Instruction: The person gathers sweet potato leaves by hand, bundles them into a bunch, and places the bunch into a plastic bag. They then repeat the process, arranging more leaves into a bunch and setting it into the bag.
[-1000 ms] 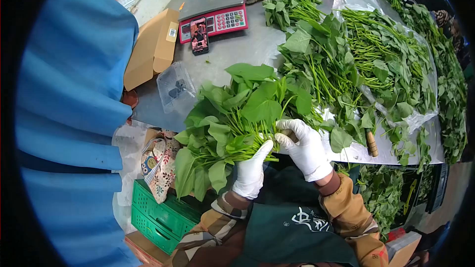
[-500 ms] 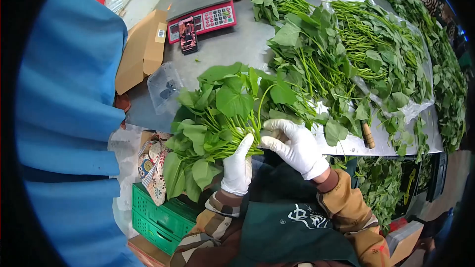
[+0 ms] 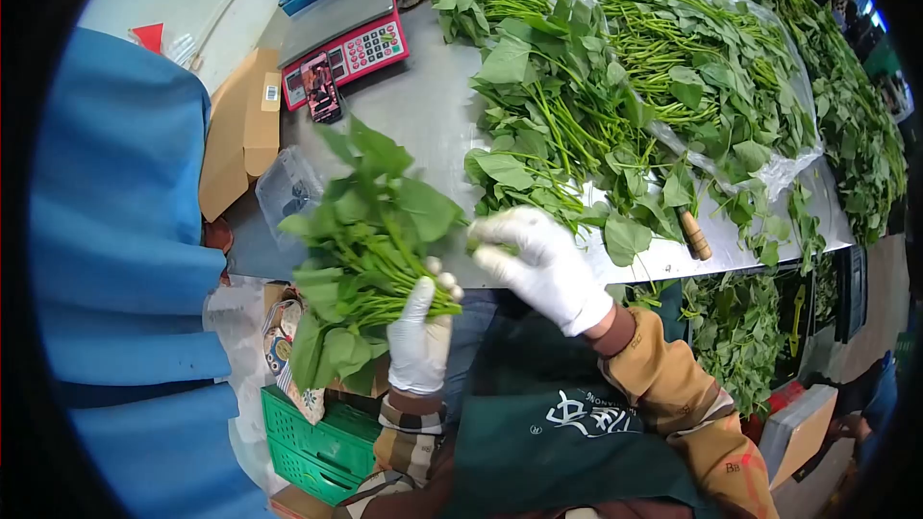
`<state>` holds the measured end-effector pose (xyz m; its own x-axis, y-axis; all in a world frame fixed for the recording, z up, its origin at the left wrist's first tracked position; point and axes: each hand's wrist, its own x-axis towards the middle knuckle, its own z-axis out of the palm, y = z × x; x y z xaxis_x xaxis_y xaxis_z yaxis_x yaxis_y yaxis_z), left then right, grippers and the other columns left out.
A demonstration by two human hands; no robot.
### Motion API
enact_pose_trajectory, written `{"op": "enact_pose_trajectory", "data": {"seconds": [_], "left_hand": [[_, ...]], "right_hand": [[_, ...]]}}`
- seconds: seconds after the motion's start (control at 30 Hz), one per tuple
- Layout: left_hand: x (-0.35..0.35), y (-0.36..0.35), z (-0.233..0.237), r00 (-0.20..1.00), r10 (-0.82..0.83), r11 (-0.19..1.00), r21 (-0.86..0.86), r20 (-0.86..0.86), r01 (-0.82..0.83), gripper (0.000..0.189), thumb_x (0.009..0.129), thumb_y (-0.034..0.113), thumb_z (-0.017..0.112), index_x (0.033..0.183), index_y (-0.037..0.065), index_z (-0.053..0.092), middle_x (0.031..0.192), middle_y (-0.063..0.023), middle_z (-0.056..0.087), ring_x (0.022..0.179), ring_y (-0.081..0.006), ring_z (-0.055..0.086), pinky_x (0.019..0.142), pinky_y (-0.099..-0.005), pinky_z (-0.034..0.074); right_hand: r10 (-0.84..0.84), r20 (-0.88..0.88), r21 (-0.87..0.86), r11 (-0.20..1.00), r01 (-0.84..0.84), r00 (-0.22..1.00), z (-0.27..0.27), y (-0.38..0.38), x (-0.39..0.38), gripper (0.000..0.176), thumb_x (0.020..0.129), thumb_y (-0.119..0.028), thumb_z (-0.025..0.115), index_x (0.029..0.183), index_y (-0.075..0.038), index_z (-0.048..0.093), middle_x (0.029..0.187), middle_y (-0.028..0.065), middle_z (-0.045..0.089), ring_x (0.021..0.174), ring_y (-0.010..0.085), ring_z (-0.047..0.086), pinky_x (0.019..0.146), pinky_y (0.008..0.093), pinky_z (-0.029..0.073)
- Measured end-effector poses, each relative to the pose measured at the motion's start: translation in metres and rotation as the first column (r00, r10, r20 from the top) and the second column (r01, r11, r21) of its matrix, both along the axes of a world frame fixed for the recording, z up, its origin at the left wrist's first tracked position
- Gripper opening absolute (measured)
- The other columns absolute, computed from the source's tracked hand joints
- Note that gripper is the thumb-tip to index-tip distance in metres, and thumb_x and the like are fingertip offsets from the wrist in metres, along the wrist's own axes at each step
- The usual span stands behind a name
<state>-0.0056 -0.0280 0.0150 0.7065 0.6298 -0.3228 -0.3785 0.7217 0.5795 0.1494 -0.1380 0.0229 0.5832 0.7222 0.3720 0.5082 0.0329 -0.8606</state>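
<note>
A bunch of leafy greens (image 3: 370, 264) with long green stems is in my left hand (image 3: 420, 341), whose gloved fingers and thumb wrap round the stems near their cut ends. Its leaves fan out up and to the left. Just right of the bunch, my right hand (image 3: 548, 267), also in a white glove, has its thumb and fingers curled together. A small bit of green shows at those fingertips, too blurred to name. Beyond my right hand, a loose pile of the same greens (image 3: 553, 120) lies on the metal table (image 3: 433, 139).
A red scale (image 3: 370, 48) stands at the back left, a phone (image 3: 320, 86) leaning on it. Left are a cardboard box (image 3: 231, 139) and a clear plastic tub (image 3: 288, 185). A wooden handle (image 3: 694, 235) lies near the table edge. A green crate (image 3: 312, 447) sits below.
The view has shifted, so the table things sit further left. My left hand has lowered slightly with the bunch, which is turned more upright. My right hand's fingers have drawn closer together.
</note>
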Motion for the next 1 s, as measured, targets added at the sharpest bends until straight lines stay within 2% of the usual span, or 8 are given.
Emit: {"op": "enact_pose_trajectory", "data": {"seconds": [0.13, 0.23, 0.27, 0.3, 0.47, 0.63, 0.8, 1.0], "left_hand": [[-0.004, 0.021, -0.003, 0.997, 0.037, 0.991, 0.128, 0.070, -0.046, 0.027, 0.091, 0.006, 0.062, 0.115, -0.001, 0.052, 0.100, -0.0070, 0.057, 0.086, -0.0171, 0.055, 0.082, -0.0319, 0.048], [-0.004, 0.024, -0.005, 0.993, 0.059, 0.997, 0.037, 0.104, -0.063, 0.026, 0.091, 0.006, 0.063, 0.114, -0.001, 0.053, 0.100, -0.0058, 0.056, 0.085, -0.0166, 0.055, 0.082, -0.0319, 0.047], [-0.003, 0.022, -0.005, 0.992, 0.049, 0.998, 0.033, 0.114, -0.053, 0.026, 0.091, 0.007, 0.063, 0.114, 0.000, 0.053, 0.102, -0.0057, 0.057, 0.086, -0.0166, 0.055, 0.082, -0.0317, 0.047], [-0.002, 0.020, -0.006, 0.994, 0.047, 0.998, 0.034, 0.097, -0.051, 0.026, 0.092, 0.008, 0.062, 0.114, 0.000, 0.053, 0.102, -0.0058, 0.056, 0.086, -0.0164, 0.054, 0.082, -0.0318, 0.047], [0.003, 0.019, -0.013, 0.994, 0.037, 0.999, 0.019, 0.106, -0.039, 0.026, 0.092, 0.006, 0.061, 0.115, -0.001, 0.053, 0.103, -0.0062, 0.058, 0.088, -0.0170, 0.055, 0.080, -0.0329, 0.048], [0.001, 0.024, -0.004, 0.974, 0.055, 0.998, -0.013, 0.221, -0.054, 0.039, 0.091, 0.002, 0.060, 0.128, 0.005, 0.048, 0.105, -0.0067, 0.058, 0.087, -0.0174, 0.055, 0.081, -0.0340, 0.048], [-0.002, 0.024, -0.006, 0.970, 0.048, 0.998, -0.061, 0.237, -0.034, 0.042, 0.091, 0.002, 0.059, 0.131, 0.007, 0.045, 0.105, -0.0064, 0.057, 0.087, -0.0174, 0.055, 0.081, -0.0345, 0.048], [0.000, 0.025, -0.007, 0.973, 0.046, 0.998, -0.053, 0.225, -0.035, 0.036, 0.092, 0.003, 0.058, 0.127, 0.007, 0.049, 0.105, -0.0066, 0.058, 0.087, -0.0172, 0.055, 0.081, -0.0344, 0.048]], "right_hand": [[-0.322, 0.469, -0.214, 0.862, 0.459, 0.823, -0.020, -0.013, 0.035, 0.035, 0.076, -0.015, 0.068, 0.110, -0.008, 0.064, 0.114, 0.0110, 0.059, 0.107, 0.0330, 0.052, 0.092, 0.0420, 0.042], [-0.067, 0.611, -0.336, 0.880, 0.335, 0.789, -0.064, -0.028, 0.039, 0.030, 0.078, -0.012, 0.060, 0.107, -0.009, 0.065, 0.115, 0.0094, 0.060, 0.108, 0.0303, 0.053, 0.091, 0.0420, 0.043], [0.008, 0.604, -0.375, 0.885, 0.275, 0.797, -0.067, -0.029, 0.028, 0.031, 0.078, -0.010, 0.055, 0.107, -0.010, 0.066, 0.118, 0.0078, 0.060, 0.110, 0.0279, 0.053, 0.091, 0.0409, 0.044], [0.070, 0.601, -0.400, 0.889, 0.224, 0.796, -0.067, -0.031, 0.020, 0.036, 0.068, -0.012, 0.067, 0.105, -0.013, 0.068, 0.115, 0.0067, 0.063, 0.107, 0.0263, 0.057, 0.090, 0.0386, 0.046], [0.150, 0.404, -0.409, 0.912, 0.032, 0.903, -0.033, -0.039, 0.018, 0.030, 0.077, -0.015, 0.069, 0.107, -0.009, 0.068, 0.110, 0.0080, 0.066, 0.102, 0.0273, 0.060, 0.086, 0.0379, 0.048], [-0.266, -0.016, -0.174, 0.950, 0.259, 0.964, -0.044, -0.041, 0.033, 0.026, 0.081, -0.017, 0.072, 0.101, -0.002, 0.068, 0.097, 0.0135, 0.067, 0.085, 0.0314, 0.064, 0.079, 0.0380, 0.051], [-0.282, 0.550, -0.225, 0.856, 0.465, 0.786, -0.061, -0.042, 0.042, 0.024, 0.076, -0.014, 0.070, 0.100, -0.010, 0.069, 0.087, 0.0099, 0.062, 0.084, 0.0300, 0.059, 0.075, 0.0390, 0.048], [-0.330, 0.036, -0.232, 0.915, 0.328, 0.943, -0.077, -0.040, 0.047, 0.016, 0.079, -0.014, 0.069, 0.094, -0.008, 0.070, 0.089, 0.0142, 0.064, 0.073, 0.0312, 0.059, 0.069, 0.0364, 0.048]]}}
